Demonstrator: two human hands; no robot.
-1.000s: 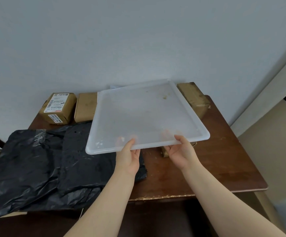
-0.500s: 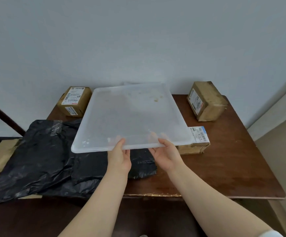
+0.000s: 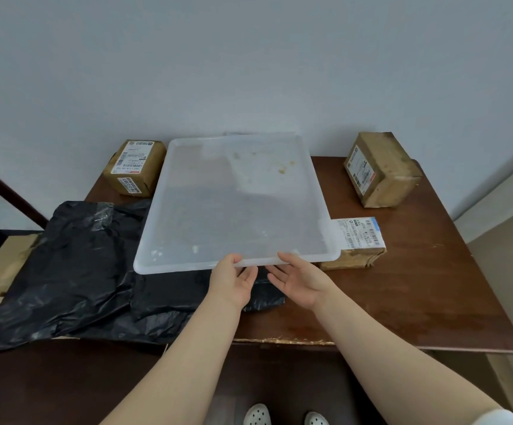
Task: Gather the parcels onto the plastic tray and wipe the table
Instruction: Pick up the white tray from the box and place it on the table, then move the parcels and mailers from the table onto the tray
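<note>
Plastic tray (image 3: 236, 210), clear and a little stained, is over the middle of the table (image 3: 417, 286) (resting or just above it, I cannot tell). Its near part covers a black bag (image 3: 71, 259) that spreads out towards 8 o'clock. At 10 o'clock a small labelled parcel (image 3: 134, 167) sits just beside the rim. My left hand (image 3: 232, 282) pinches the near rim at 6 o'clock, thumb on top. My right hand (image 3: 302, 280), just beside it, is slack with fingers straight, and only its thumb touches the rim. At 4 o'clock a flat parcel (image 3: 359, 240) pokes out from under the corner, and at 2 o'clock a brown box (image 3: 380, 170) stands apart.
</note>
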